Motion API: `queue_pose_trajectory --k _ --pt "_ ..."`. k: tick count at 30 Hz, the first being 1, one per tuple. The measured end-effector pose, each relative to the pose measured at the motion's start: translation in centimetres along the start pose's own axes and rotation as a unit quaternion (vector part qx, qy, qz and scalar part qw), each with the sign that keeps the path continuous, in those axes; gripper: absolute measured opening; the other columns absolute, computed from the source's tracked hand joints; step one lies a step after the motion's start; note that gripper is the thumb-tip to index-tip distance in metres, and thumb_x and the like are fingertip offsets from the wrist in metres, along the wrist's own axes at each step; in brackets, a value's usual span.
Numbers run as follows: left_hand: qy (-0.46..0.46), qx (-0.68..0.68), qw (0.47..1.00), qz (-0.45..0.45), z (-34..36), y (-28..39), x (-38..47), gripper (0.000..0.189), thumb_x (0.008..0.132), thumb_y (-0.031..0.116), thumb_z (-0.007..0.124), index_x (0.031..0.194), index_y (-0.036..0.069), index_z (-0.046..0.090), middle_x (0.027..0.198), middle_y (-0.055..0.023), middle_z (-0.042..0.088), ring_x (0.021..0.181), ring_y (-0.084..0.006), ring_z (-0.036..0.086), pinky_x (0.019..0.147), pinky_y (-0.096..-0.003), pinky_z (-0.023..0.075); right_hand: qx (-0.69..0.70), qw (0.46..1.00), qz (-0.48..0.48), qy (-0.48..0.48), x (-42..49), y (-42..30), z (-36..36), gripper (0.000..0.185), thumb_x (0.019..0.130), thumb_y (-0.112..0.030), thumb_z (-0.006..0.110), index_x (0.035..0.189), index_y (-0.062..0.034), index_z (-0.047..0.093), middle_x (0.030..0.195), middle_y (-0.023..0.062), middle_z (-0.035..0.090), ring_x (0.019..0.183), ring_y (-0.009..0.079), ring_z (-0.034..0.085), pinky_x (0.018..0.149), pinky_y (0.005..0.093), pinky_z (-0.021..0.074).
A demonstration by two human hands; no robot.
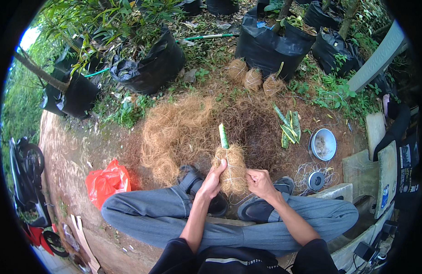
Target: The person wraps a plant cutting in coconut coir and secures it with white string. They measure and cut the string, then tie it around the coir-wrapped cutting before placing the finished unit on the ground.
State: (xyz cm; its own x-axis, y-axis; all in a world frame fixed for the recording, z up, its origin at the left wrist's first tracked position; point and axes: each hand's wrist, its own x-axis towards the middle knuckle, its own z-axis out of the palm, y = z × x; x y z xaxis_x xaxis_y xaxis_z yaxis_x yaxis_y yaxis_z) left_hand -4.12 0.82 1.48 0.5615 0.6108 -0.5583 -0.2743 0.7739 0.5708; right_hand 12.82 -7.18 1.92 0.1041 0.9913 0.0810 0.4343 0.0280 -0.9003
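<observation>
My left hand (212,179) grips the left side of a coconut-fibre bundle (231,167), its thumb lying along the front. A cut green-and-white leaf piece (223,136) stands up out of the bundle's top. White string (231,178) crosses the fibre lengthwise and around. At the bundle's right side, the fingers of my right hand (260,183) are pinched together on the string; their tips are partly hidden. Loose coconut fibre (173,133) is spread on the ground beyond, with darker fibre (259,130) to its right.
Three string-tied fibre balls (253,79) rest by a black grow bag (272,48). Snake-plant leaf pieces (290,128), a white bowl (324,144) and a spool (315,181) amid tangled string lie to the right. Left are a red plastic bag (108,181) and a motorcycle (29,185).
</observation>
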Motion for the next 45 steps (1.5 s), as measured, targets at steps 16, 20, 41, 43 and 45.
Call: queue_pose_trajectory --k 16,20,41,43,45 --pt "0.000 -0.152 0.988 -0.022 -0.4 -0.2 0.1 0.053 0.095 0.048 0.049 0.127 0.005 0.049 0.119 -0.0138 0.060 0.109 -0.0275 0.060 0.095 -0.0452 0.0485 0.032 0.998 0.027 -0.044 -0.8 0.4 0.6 0.011 0.083 0.000 0.057 0.074 0.0052 0.060 0.058 0.0151 0.057 0.047 0.0180 0.053 0.044 0.0345 0.0397" --pt "0.038 -0.125 0.991 0.036 -0.3 -0.5 0.3 0.051 0.095 0.045 0.050 0.128 0.006 0.048 0.118 -0.0118 0.060 0.108 -0.0257 0.060 0.094 -0.0446 0.0494 0.095 0.986 0.126 -0.051 0.0 1.1 -1.3 0.012 0.086 -0.003 0.060 0.088 0.0023 0.070 0.059 0.0018 0.059 0.051 0.0041 0.044 0.044 0.0260 0.0335" --pt "0.013 0.268 0.960 0.073 -0.6 -2.4 1.4 0.046 0.098 0.027 0.052 0.136 0.003 0.042 0.119 -0.0102 0.057 0.110 -0.0180 0.052 0.096 -0.0320 0.0415 -0.108 0.948 0.017 -0.298 0.1 -6.4 -2.8 0.017 0.088 -0.013 0.051 0.079 -0.0021 0.062 0.065 0.0215 0.060 0.064 0.0399 0.062 0.061 0.0468 0.0500" --pt "-0.042 0.365 0.930 -0.007 -0.2 -2.7 0.6 0.058 0.094 0.036 0.059 0.137 0.002 0.042 0.128 -0.0174 0.055 0.120 -0.0224 0.050 0.103 -0.0333 0.0379 -0.110 0.933 0.006 -0.342 0.0 -7.0 -3.7 0.017 0.088 -0.014 0.051 0.078 -0.0030 0.061 0.066 0.0201 0.060 0.065 0.0387 0.061 0.062 0.0463 0.0495" --pt "-0.098 0.466 0.878 -0.051 0.3 -3.1 0.1 0.062 0.092 0.040 0.059 0.138 0.002 0.042 0.129 -0.0199 0.055 0.121 -0.0250 0.051 0.103 -0.0340 0.0382 -0.108 0.924 -0.006 -0.366 0.1 -7.6 -4.9 0.018 0.089 -0.016 0.052 0.079 -0.0035 0.061 0.068 0.0192 0.061 0.067 0.0377 0.062 0.065 0.0461 0.0501"
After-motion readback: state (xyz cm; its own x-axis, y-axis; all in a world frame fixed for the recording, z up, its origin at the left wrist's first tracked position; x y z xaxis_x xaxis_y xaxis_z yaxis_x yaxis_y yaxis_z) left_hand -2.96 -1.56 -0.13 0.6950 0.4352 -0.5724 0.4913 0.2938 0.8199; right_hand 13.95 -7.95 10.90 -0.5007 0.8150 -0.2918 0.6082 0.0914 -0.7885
